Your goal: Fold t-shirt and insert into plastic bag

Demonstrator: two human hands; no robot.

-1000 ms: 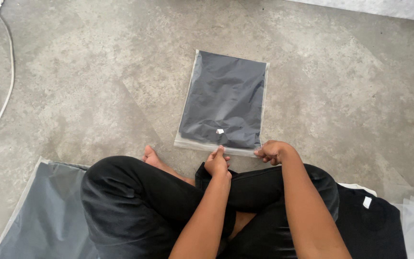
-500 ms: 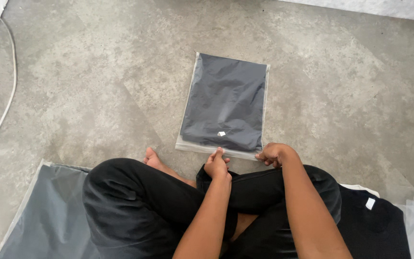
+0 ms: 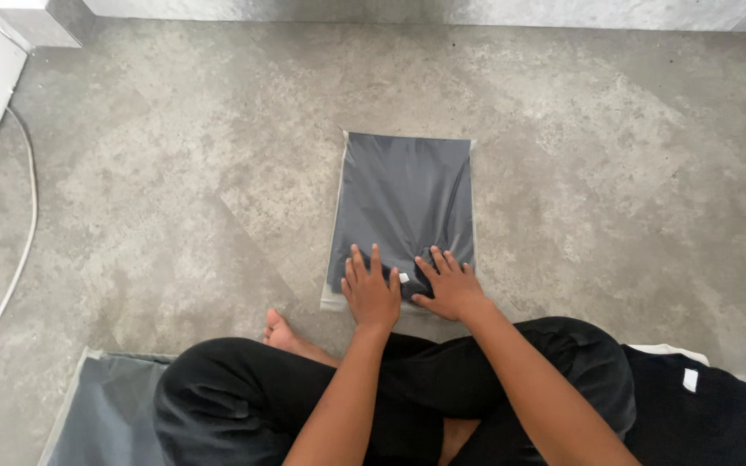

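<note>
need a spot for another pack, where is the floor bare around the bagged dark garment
Bare grey concrete floor lies left of the clear-bagged dark garment up to the white cable, and right of it. Crowded near the knees: both hands, another bagged pack, black folded cloth.

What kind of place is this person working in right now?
Likely a plain indoor room used for packing clothes, worked from the floor. Both hands, left and right, press a bagged dark garment on bare concrete floor; another bag and a folded black garment lie nearby.
</note>
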